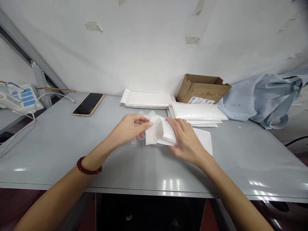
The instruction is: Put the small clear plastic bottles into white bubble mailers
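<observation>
A white bubble mailer (203,141) lies across the middle of the table, its mouth toward the left. My right hand (186,138) is wrapped around the mailer near its opening, which gapes a little. Thumb and fingers of my left hand (133,128) pinch the mailer's flap at its left end. Clear plastic pieces (133,141) show beneath and behind the flap, partly covered by my left fingers; I cannot tell what they are. What is inside the mailer is hidden.
Two stacks of white mailers, a back stack (149,98) and a right stack (199,112), lie behind my hands. An open cardboard box (204,88) stands by the wall beside light blue cloth (250,96). Leftward are a phone (88,104), a white cable (35,110) and a power strip (22,98).
</observation>
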`<state>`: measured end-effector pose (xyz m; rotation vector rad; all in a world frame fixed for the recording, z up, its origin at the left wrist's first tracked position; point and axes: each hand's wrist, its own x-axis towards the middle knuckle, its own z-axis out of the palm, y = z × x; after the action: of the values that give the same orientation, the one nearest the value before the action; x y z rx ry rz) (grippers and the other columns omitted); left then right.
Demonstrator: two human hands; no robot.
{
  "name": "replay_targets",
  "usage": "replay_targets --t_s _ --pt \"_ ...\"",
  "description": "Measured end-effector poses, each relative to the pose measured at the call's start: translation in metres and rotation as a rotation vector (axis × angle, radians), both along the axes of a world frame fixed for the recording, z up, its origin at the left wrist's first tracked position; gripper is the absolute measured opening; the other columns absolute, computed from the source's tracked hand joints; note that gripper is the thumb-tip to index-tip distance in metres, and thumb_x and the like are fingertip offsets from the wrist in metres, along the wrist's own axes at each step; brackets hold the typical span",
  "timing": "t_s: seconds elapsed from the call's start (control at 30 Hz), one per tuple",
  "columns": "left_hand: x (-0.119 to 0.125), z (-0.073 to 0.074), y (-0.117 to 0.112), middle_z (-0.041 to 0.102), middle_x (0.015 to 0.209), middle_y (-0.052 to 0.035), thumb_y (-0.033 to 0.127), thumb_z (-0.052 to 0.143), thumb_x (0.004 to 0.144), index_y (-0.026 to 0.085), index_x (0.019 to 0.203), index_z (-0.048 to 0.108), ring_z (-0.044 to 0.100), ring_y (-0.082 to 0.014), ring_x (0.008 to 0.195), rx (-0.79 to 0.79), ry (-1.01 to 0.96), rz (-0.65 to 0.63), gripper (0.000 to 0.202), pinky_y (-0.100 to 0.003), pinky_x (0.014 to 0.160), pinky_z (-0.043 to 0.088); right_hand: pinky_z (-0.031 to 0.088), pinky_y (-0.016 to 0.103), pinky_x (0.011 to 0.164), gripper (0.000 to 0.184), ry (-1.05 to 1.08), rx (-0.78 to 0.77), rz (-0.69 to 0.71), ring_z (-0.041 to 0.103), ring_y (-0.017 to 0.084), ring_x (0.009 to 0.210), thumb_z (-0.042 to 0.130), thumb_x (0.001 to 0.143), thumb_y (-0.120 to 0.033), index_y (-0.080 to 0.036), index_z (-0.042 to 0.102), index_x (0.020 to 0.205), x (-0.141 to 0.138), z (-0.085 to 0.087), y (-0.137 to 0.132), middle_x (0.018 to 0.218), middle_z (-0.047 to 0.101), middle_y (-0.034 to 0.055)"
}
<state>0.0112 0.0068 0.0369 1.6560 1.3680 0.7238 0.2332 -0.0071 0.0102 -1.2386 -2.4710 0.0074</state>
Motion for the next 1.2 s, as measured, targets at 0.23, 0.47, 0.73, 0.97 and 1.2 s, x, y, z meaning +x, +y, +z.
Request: replay_targets --t_s 0.23,0.47,0.73,0.97,1.2 --pt "0.0 -0.003 0.0 0.059 0.045 0.0008 0.034 0.056 0.082 0.017 0.062 0.057 0.051 -0.0112 0.039 -0.125 -0.077 -0.027 0.027 -0.022 0.042 0.039 0.036 0.051 0.097 0.072 -0.023 0.134 0.039 0.038 0.036 0.124 0.055 0.071 -0.023 -0.012 0.029 0.137 -0.003 -0.003 -0.001 0.135 0.042 0.0215" --pt "-0.001 -0.011 0.004 0.057 0.046 0.0008 0.034 0.056 0.082 0.016 0.067 0.062 0.051 -0.0124 0.037 -0.138 -0.115 0.101 0.024 -0.022 0.036 0.036 0.037 0.052 0.097 0.06 -0.254 0.188 0.015 0.037 0.033 0.131 0.035 0.078 0.001 -0.003 0.033 0.138 -0.013 -0.015 -0.004 0.145 0.036 0.0242" --pt "0.004 -0.012 0.002 0.062 0.055 0.0 0.048 0.049 0.088 0.016 0.068 0.059 0.057 -0.012 0.048 -0.077 -0.219 0.044 0.04 -0.022 0.048 0.045 0.038 0.054 0.095 0.061 -0.319 0.12 0.04 0.04 0.033 0.131 0.036 0.082 -0.002 -0.01 0.033 0.142 -0.013 -0.013 -0.005 0.144 0.039 0.0223" --pt "0.01 -0.008 -0.006 0.056 0.058 0.0026 0.042 0.051 0.089 0.015 0.072 0.059 0.051 -0.0092 0.052 0.235 -0.087 0.098 0.032 -0.019 0.048 0.04 0.04 0.051 0.095 0.06 -0.254 0.176 0.04 0.043 0.029 0.129 0.036 0.08 0.002 -0.012 0.04 0.138 -0.01 -0.012 -0.005 0.142 0.044 0.0185" --pt "0.013 -0.013 -0.011 0.062 0.081 -0.0035 0.027 0.044 0.093 0.016 0.078 0.067 0.056 -0.0146 0.076 0.512 0.132 -0.123 0.03 -0.024 0.063 0.046 0.042 0.046 0.094 0.047 -0.148 0.239 0.096 0.051 0.025 0.123 0.034 0.085 0.0 -0.013 0.052 0.127 -0.011 -0.015 -0.006 0.134 0.055 0.0136"
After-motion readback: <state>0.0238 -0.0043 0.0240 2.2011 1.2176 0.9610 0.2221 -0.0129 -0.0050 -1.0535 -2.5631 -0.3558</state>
